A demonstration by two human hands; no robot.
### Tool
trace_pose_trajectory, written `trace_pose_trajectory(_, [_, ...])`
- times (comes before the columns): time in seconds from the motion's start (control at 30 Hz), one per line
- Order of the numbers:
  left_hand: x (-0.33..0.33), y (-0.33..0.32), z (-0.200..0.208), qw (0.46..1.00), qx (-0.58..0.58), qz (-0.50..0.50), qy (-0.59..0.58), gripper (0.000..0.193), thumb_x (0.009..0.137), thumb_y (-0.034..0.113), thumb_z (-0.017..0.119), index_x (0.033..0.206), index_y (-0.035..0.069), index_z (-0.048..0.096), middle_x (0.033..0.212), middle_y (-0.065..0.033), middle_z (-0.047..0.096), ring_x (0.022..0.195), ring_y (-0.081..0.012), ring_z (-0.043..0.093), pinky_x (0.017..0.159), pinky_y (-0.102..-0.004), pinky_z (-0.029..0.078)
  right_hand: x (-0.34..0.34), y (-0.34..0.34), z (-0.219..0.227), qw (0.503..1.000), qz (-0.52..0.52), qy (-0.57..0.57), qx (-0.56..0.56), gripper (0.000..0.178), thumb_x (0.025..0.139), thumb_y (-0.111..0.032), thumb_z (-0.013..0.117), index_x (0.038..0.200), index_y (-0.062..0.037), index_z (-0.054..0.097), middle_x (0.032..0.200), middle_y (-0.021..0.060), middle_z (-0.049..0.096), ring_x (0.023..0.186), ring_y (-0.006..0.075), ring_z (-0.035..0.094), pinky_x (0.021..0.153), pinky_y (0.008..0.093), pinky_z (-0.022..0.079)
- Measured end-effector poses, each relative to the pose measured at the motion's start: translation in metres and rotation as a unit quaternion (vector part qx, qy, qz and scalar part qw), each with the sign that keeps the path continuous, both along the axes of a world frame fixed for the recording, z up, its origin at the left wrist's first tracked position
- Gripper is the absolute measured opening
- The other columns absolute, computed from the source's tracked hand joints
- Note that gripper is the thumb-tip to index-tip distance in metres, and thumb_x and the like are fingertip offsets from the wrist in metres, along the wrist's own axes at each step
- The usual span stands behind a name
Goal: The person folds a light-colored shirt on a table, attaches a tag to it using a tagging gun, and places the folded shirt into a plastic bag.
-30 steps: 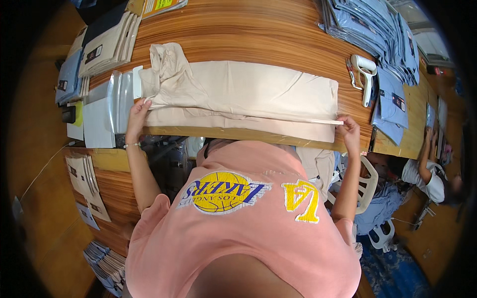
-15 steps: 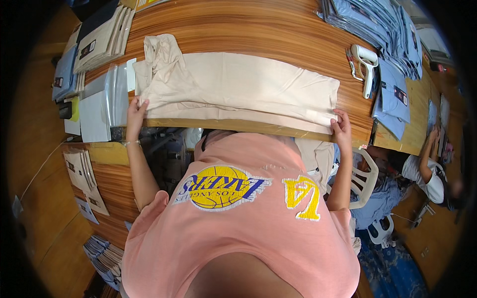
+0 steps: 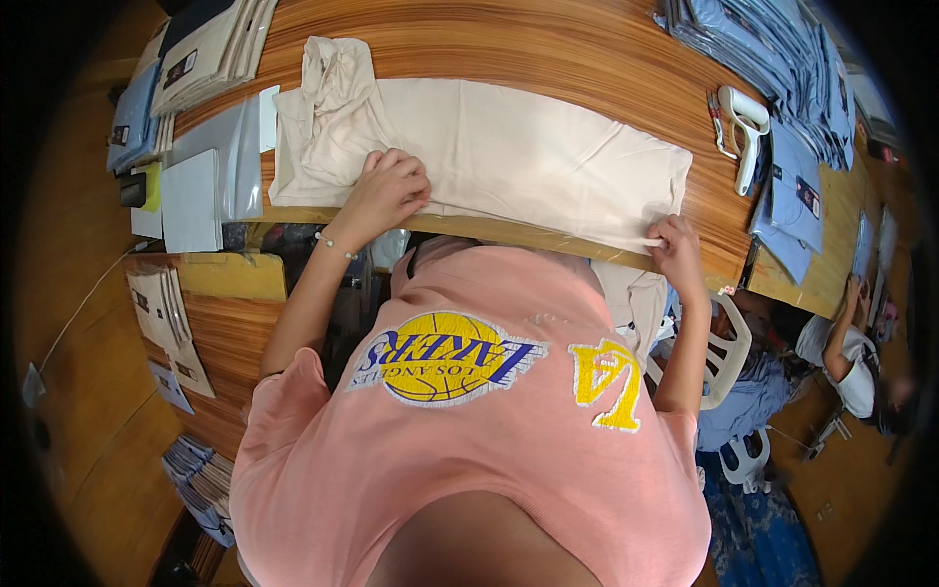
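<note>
A beige cloth garment [image 3: 528, 147], folded into a long strip, lies across the wooden table [image 3: 469, 34] along its near edge. Its left end has a bunched, crumpled part [image 3: 337, 83] that sticks out toward the far side. My left hand [image 3: 393, 186] rests on the near part of the cloth, left of the middle, with its fingers curled down into the fabric; the fingertips are partly hidden. At the strip's right end, my right hand [image 3: 677, 247] pinches the near corner between thumb and fingers.
Clear plastic sleeves [image 3: 235, 157] and white sheets [image 3: 193, 201] lie left, near packed beige garments [image 3: 210, 64]. Right stand a white lint roller [image 3: 745, 137], a red-handled tool [image 3: 719, 127] and bagged blue garments [image 3: 734, 49]. A white chair [image 3: 726, 352] and another person [image 3: 846, 357] are beyond.
My left hand has left the strip's left end and moved right along its near edge. My right hand stays at the right corner. The near layers of cloth now lie more evenly.
</note>
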State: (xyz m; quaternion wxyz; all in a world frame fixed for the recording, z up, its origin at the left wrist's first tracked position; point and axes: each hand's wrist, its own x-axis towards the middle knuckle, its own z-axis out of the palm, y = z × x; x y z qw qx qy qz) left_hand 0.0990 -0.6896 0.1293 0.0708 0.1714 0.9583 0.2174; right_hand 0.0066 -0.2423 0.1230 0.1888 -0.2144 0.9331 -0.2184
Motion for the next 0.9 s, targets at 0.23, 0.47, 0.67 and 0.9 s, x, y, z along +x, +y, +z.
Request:
trace_pose_trajectory(0.23, [-0.018,0.040,-0.011,0.991,0.099,0.000,0.093,0.014,0.073,0.020,0.068,0.079,0.009,0.062,0.090,-0.0035,0.059,0.092,-0.0222,0.054,0.084,-0.0352,0.038,0.005,-0.005,-0.007,1.000,-0.005,0.020,0.002,0.020,0.063,0.003,0.062,0.079,-0.0077,0.063,0.082,0.0060,0.055,0.084,0.0265,0.051,0.073,0.0367,0.038])
trace_pose_trajectory(0.47, [-0.021,0.071,-0.053,0.951,0.209,0.221,0.055,0.012,0.078,0.012,0.066,0.080,0.002,0.060,0.082,-0.0093,0.060,0.078,-0.0258,0.057,0.070,-0.0340,0.046,0.005,0.005,-0.013,1.000,-0.005,-0.007,-0.010,0.020,0.062,0.005,0.059,0.078,-0.0055,0.063,0.082,0.0083,0.055,0.083,0.0285,0.050,0.074,0.0378,0.040])
trace_pose_trajectory(0.67, [-0.017,0.039,-0.026,0.973,0.156,0.135,0.103,0.014,0.079,0.017,0.067,0.083,0.006,0.060,0.082,-0.0060,0.060,0.083,-0.0238,0.055,0.083,-0.0342,0.038,0.006,0.006,-0.009,0.995,-0.002,0.022,-0.096,0.012,0.067,0.003,0.060,0.077,-0.0023,0.060,0.081,0.0073,0.055,0.079,0.0254,0.050,0.072,0.0357,0.041])
trace_pose_trajectory(0.9, [-0.009,-0.003,0.000,0.998,0.009,0.065,-0.001,0.022,0.076,0.030,0.069,0.083,0.011,0.060,0.078,0.0001,0.058,0.091,-0.0196,0.050,0.086,-0.0371,0.029,-0.010,0.021,-0.034,0.902,-0.272,-0.185,-0.280,0.016,0.083,-0.004,0.060,0.098,-0.0042,0.054,0.069,-0.0021,0.046,0.066,0.0075,0.042,0.060,0.0245,0.037])
